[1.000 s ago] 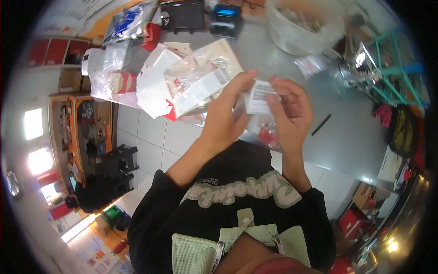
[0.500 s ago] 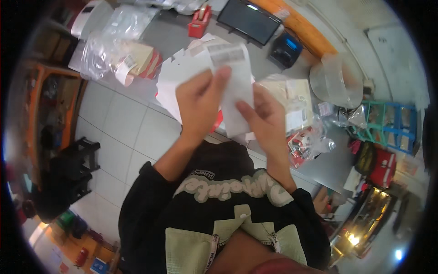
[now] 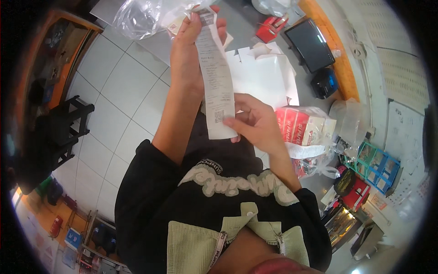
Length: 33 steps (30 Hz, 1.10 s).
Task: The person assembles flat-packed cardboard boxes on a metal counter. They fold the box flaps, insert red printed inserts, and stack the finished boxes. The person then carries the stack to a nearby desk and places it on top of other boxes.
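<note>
Currently, catalogued around the white carton on the worktop:

Item: printed paper strip, long, narrow, gently curved; held up at the carton's left, printed face toward the wearer.

Risks (judged): tearing or creasing, should the two hands pull unevenly on thin paper; slipping or curling, should the lower pinch loosen.

Left hand: closed on the strip's top end, thumb in front, fingers behind; forearm rising steeply, left of the carton.

Right hand: gripping the strip's bottom end, thumb in front; wrist bent inward, forearm slanting, below the carton.

Surroundings: red tape dispenser, above the carton; black screen, above and right; small black device, right; bagged red-and-white boxes, below and right.
</note>
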Tool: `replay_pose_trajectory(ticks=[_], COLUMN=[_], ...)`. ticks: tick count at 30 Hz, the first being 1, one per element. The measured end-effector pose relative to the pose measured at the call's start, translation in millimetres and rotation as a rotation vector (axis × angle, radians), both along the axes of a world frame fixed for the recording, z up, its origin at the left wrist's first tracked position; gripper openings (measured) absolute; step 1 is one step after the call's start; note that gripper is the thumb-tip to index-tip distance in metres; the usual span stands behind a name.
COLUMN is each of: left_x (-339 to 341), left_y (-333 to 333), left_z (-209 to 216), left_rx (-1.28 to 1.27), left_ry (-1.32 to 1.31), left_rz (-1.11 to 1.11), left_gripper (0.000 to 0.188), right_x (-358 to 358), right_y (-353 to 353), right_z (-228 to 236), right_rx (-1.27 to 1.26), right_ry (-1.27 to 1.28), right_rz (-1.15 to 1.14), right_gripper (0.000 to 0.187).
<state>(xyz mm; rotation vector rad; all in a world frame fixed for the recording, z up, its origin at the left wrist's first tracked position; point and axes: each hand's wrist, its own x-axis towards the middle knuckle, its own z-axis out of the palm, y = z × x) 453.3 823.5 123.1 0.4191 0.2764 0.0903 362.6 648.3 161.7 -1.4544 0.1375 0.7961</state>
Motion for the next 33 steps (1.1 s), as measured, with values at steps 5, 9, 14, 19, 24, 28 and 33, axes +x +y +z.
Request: replay_pose_trajectory(ticks=[5, 9, 14, 19, 24, 28, 33], left_x=[9.3, 13.6, 11.7, 11.0, 12.9, 14.7, 8.8], left_y=[29.2, 33.1, 42.7, 48.3, 54.2, 47.5, 26.9], left_z=[-7.4, 3.9, -13.7, -9.3, -18.9, -14.6, -4.1], left_rx=[-0.039, 0.076, 0.157, 0.188, 0.249, 0.246, 0.365], left_ry=[-0.079, 0.162, 0.275, 0.271, 0.319, 0.294, 0.133], left_rz=[0.012, 0.100, -0.022, -0.028, -0.032, -0.107, -0.332], left_gripper=[0.026, 0.026, 0.029, 0.030, 0.029, 0.031, 0.031], right_x=[77.9, 180.6, 257.8, 280.1, 243.7, 244.7, 221.5], right_y=[-40.8, -84.2, -105.0, -111.9, -107.1, -107.4, -129.7], right_z=[-57.7, -146.6, -201.8, -221.8, -222.6, -216.4, -118.8], right_rx=[0.038, -0.347, -0.230, -0.160, -0.856, -1.784, -0.893], right_ry=[-0.241, -0.517, -0.210, -0.035, -0.381, -0.421, -0.476], right_rz=[-0.005, -0.498, -0.692, -0.781, -0.341, 0.026, -0.052], right_gripper=[0.037, 0.040, 0.033, 0.029, 0.033, 0.040, 0.028])
